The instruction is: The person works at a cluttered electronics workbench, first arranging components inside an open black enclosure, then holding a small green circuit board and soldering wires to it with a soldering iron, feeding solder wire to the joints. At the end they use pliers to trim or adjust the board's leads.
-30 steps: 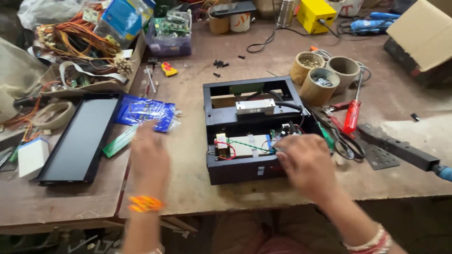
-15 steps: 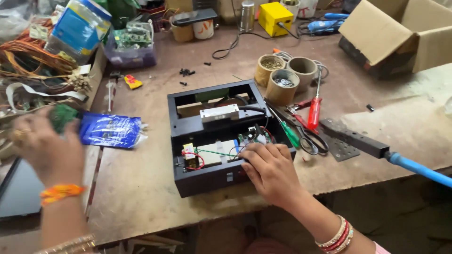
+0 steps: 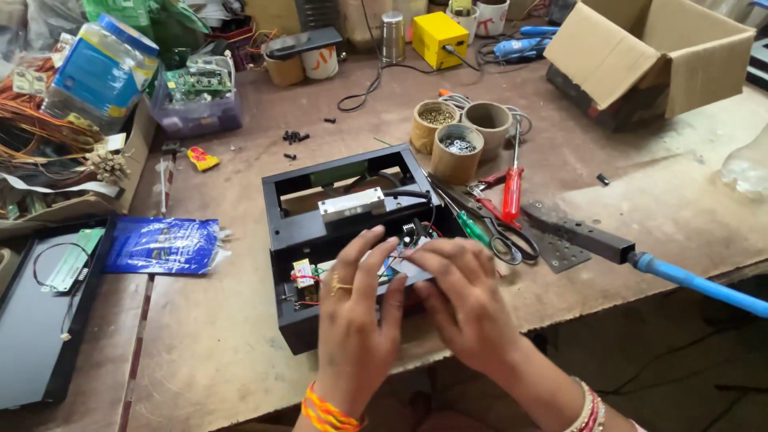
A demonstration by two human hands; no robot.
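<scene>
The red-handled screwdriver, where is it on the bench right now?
In the head view, the red-handled screwdriver lies right of the open black metal box, just below the three cardboard tube cups and beside the scissors.

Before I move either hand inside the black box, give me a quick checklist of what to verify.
1. Both hands at the box: ok, left hand and right hand are over the black box.
2. Circuit board seated: cannot tell, the hands cover it.
3. Red wires free of pinching: cannot tell.
4. Red screwdriver near: ok, on the table right of the box.
5. Screw cups upright: ok.
</scene>
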